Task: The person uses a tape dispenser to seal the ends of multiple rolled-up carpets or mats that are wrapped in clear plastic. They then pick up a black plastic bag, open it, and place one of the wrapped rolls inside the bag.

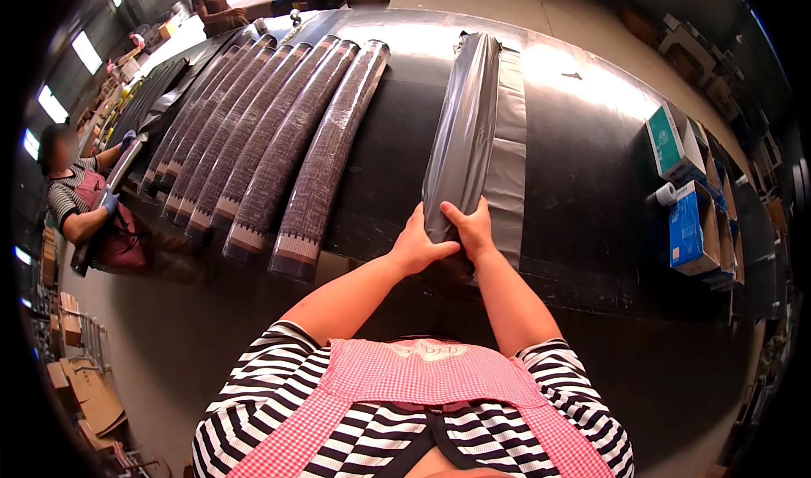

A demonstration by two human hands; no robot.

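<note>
A long roll wrapped in shiny grey plastic film (465, 114) lies lengthwise across the dark table, pointing away from me. My left hand (418, 241) curves round the left side of its near end. From the right, my right hand (473, 226) grips the same end, its thumb over the top. A flat flap of grey film (510, 157) runs along the right side of the roll. What is inside the film is hidden. To the left lies a brown patterned rug roll in clear wrap (338, 148), with several more like it beyond.
Open blue and white cardboard boxes (694, 229) and a green and white box (672, 142) stand at the table's right, beside a small white roll (666, 194). At far left a co-worker in a striped shirt (84, 195) holds a long roll. Another person (211, 5) stands behind the table (389, 148).
</note>
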